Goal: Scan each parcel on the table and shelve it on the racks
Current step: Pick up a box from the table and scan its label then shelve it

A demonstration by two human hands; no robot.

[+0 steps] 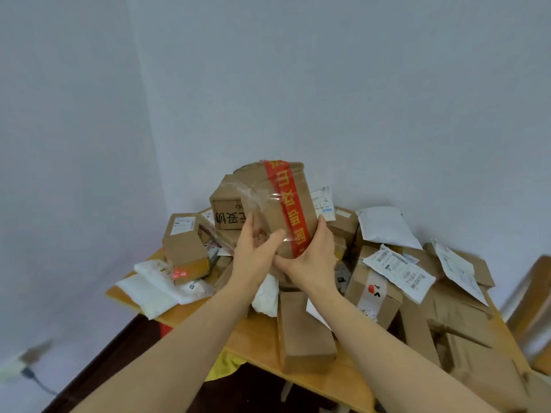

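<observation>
Squarely between both hands, the red-taped cardboard parcel (286, 210) is held upright above the heap, over the middle of the wooden table (328, 380). The left hand (253, 257) presses flat against its left face with straight fingers. The right hand (313, 260) grips its lower right edge, fingers wrapped behind and thumb under the front. Just behind the parcel sits a brown box with black print (226, 207). Below the wrists lie a long plain box (304, 332) and soft white bags (155, 290). To the right, a white mailer (384, 225) rests on more cartons.
</observation>
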